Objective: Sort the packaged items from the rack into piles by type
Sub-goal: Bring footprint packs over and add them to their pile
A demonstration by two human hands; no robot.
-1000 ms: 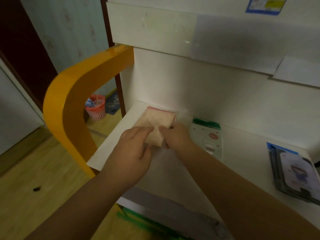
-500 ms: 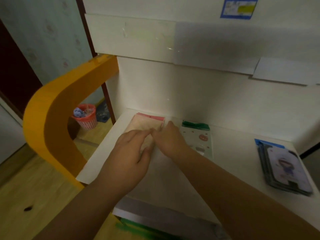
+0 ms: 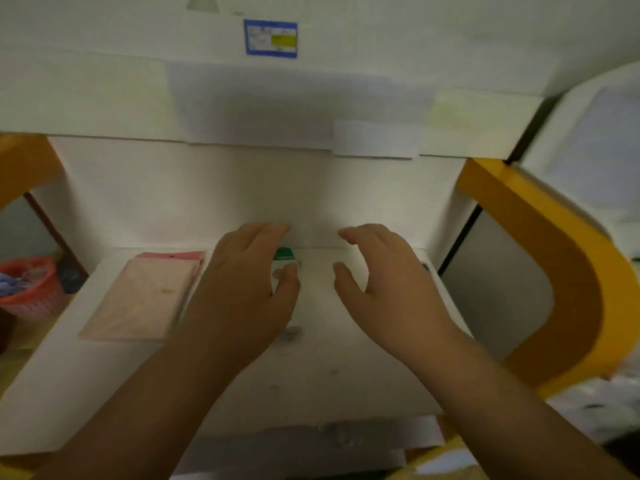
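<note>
We see the pink packet (image 3: 143, 297) lying flat on the white shelf (image 3: 329, 372), toward its left side, with a red strip along its far edge; no hand touches it. Just to its right, a green-topped packet (image 3: 284, 258) shows only in part behind the left hand (image 3: 242, 292); whether the hand rests on it or hangs above it we cannot tell. That left hand holds its fingers loosely bent and spread, palm down, gripping nothing; the right hand (image 3: 384, 289) hangs near it over the middle of the shelf, fingers likewise slack and parted, thumb out, holding nothing. Orange curved side frames (image 3: 540, 244) flank the shelf; a red basket (image 3: 29, 289) sits low at the far left; a blue-bordered label (image 3: 270, 38) is stuck on the white panel above.
</note>
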